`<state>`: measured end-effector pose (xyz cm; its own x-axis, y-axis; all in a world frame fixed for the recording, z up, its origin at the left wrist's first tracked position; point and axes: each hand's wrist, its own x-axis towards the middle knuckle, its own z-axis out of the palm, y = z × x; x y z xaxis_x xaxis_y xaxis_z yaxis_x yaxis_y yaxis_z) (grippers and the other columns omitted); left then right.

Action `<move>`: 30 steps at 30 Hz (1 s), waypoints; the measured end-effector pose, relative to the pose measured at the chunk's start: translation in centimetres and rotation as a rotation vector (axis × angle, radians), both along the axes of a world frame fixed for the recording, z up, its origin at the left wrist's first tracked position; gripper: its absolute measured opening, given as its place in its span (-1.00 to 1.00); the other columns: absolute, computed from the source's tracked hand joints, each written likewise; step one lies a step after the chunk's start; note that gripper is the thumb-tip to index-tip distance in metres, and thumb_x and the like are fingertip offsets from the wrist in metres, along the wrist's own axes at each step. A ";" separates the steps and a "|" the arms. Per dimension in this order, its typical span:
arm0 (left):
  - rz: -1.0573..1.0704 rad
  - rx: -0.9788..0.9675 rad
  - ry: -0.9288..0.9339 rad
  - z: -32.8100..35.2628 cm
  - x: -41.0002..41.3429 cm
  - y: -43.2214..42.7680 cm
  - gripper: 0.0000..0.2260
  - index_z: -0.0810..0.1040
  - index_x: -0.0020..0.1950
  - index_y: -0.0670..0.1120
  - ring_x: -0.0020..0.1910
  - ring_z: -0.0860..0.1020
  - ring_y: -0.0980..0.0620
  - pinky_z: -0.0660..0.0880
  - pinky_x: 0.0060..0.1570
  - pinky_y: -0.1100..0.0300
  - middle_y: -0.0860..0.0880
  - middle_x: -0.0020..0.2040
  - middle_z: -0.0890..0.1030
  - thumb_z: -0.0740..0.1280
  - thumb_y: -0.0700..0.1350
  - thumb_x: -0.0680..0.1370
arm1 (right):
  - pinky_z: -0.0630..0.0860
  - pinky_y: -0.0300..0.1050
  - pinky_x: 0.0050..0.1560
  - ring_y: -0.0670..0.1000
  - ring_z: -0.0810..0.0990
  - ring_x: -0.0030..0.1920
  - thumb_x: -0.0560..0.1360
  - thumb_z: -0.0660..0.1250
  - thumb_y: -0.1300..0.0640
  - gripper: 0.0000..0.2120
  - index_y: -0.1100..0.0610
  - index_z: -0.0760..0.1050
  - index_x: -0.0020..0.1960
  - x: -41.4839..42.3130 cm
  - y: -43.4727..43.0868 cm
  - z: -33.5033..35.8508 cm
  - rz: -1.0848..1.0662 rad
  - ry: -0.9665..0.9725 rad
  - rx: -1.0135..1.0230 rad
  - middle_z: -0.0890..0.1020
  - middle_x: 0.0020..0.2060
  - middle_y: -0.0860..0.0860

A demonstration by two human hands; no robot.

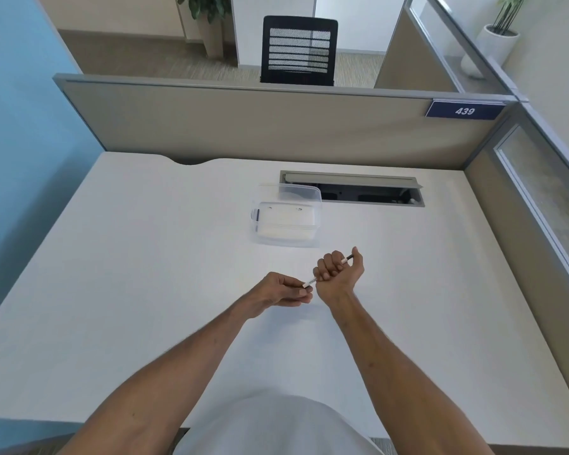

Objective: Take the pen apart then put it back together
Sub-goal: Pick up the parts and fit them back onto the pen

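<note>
Both hands hold one slim pen (pixel 310 282) above the white desk (pixel 145 257). The right hand (pixel 339 269) is closed into a fist around the pen's middle, palm turned up, and the dark end of the pen comes out beside the thumb. The left hand (pixel 281 290) pinches the white end between thumb and fingertips, with the other fingers curled loosely. The pen is thin and straight, with a white barrel and a black tip (whether its parts are already separated, one cannot tell, because the fist covers the middle).

Beyond the pen, further from the person, a clear plastic box (pixel 284 224) with rounded corners stands on the desk; its transparent lid (pixel 301 192) leans at the back edge. Something small and dark lies against the box's left wall, too blurred to name. Just behind the box, a grey rectangular cable opening (pixel 352 190) is cut in the smooth, matte desk surface. A beige fabric partition (pixel 243 126) rises behind it.
</note>
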<state>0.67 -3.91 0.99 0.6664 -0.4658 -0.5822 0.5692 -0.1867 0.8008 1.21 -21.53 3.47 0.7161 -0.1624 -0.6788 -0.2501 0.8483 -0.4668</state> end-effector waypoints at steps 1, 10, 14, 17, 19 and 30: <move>-0.005 -0.013 0.006 0.1 0.0 0.0 -0.67 0.73 0.38 -0.23 0.43 0.70 -0.18 0.58 0.52 -0.02 -0.24 0.31 0.77 0.52 -0.16 0.63 | -0.16 -0.01 -0.10 0.05 -0.08 -0.34 0.67 0.10 -0.17 -0.56 0.00 -0.10 -0.12 0.0 -0.2 0.0 -0.012 0.007 -0.006 -0.03 -0.38 -0.01; -0.071 -0.048 0.051 0.2 0.3 0.0 -0.65 0.72 0.39 -0.23 0.43 0.71 -0.12 0.57 0.53 0.00 -0.21 0.31 0.77 0.52 -0.13 0.64 | -0.12 -0.09 -0.26 0.05 -0.10 -0.34 0.62 0.08 -0.03 -0.67 -0.02 -0.10 -0.09 0.2 -0.7 0.1 -0.065 0.024 -0.031 -0.04 -0.34 -0.03; -0.075 -0.041 0.055 0.2 0.3 -0.1 -0.65 0.72 0.40 -0.24 0.44 0.70 -0.12 0.57 0.53 0.01 -0.21 0.32 0.76 0.52 -0.13 0.64 | -0.12 -0.08 -0.26 0.06 -0.09 -0.33 0.61 0.08 0.00 -0.68 -0.01 -0.09 -0.09 0.3 -0.7 0.1 -0.074 0.029 -0.037 -0.03 -0.33 -0.03; -0.076 -0.034 0.056 0.3 0.3 -0.2 -0.65 0.72 0.40 -0.23 0.44 0.70 -0.11 0.57 0.53 0.02 -0.21 0.32 0.77 0.52 -0.13 0.64 | -0.11 -0.07 -0.26 0.06 -0.09 -0.32 0.61 0.07 0.04 -0.70 0.00 -0.09 -0.08 0.3 -0.6 0.1 -0.069 0.028 -0.045 -0.03 -0.32 -0.02; -0.077 -0.029 0.056 0.3 0.2 -0.2 -0.65 0.72 0.39 -0.23 0.43 0.70 -0.10 0.58 0.52 0.03 -0.20 0.31 0.77 0.52 -0.13 0.64 | -0.11 -0.06 -0.25 0.06 -0.09 -0.31 0.61 0.07 0.04 -0.70 0.00 -0.09 -0.08 0.3 -0.7 0.1 -0.058 0.020 -0.037 -0.03 -0.32 -0.02; 0.065 0.037 -0.023 0.0 0.3 0.4 -0.67 0.69 0.41 -0.27 0.41 0.70 -0.25 0.58 0.52 -0.09 -0.29 0.30 0.75 0.46 -0.14 0.69 | 0.47 0.02 0.03 0.13 0.55 -0.15 0.79 0.08 -0.05 -0.56 0.19 0.49 -0.11 0.0 -0.7 0.2 0.096 -0.003 -0.156 0.55 -0.19 0.13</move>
<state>0.97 -3.47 1.04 0.7078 -0.3999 -0.5823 0.5625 -0.1795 0.8071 1.24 -22.28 3.68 0.7351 -0.1969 -0.6488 -0.3248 0.7377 -0.5919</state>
